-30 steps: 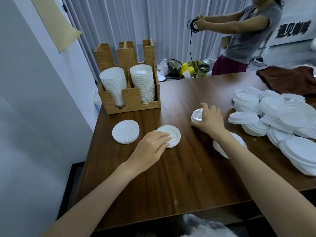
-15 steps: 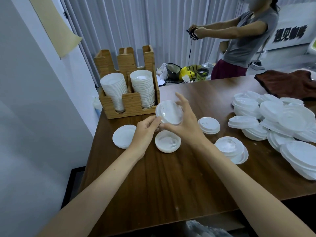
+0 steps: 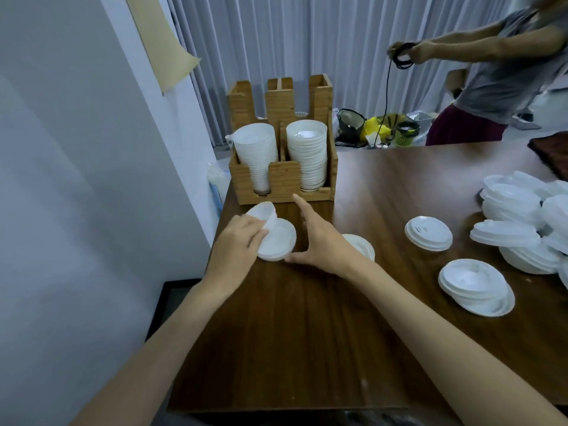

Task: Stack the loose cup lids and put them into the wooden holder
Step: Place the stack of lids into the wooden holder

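Your left hand [image 3: 239, 244] pinches a tilted lid [image 3: 262, 212] over the small stack [image 3: 279, 242] | right hand [image 3: 322, 241] splayed beside it | risk: crooked seating, stack skews, jams in wooden holder [image 3: 284, 179].

The person's left hand [image 3: 237, 245] and right hand [image 3: 322, 241] are bare, and both slender forearms are uncovered as far as they show.

Lid [image 3: 262, 214] now at left stack [image 3: 279, 241]
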